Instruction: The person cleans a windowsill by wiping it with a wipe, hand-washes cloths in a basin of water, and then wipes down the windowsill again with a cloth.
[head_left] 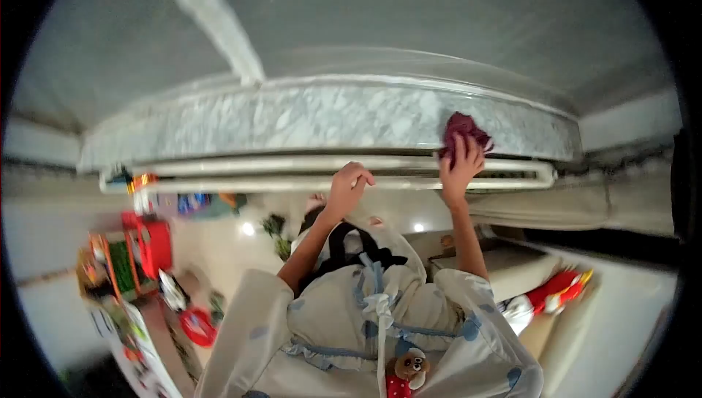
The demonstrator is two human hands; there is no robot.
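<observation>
A crumpled maroon cloth (466, 129) lies on the grey-white marble sill (322, 122), toward its right end. My right hand (461, 167) has its fingers bent over the cloth and presses it to the sill. My left hand (349, 187) is loosely curled, nothing visible in it, at the white pipe rail (409, 163) in front of the sill. Whether it touches the rail I cannot tell.
Behind the sill stands a window pane (439, 18) with a pale vertical frame bar (212, 21). Below left are a red box (152, 244), a red basin (197, 326) and a plant (278, 233). A sofa (585, 325) stands at lower right.
</observation>
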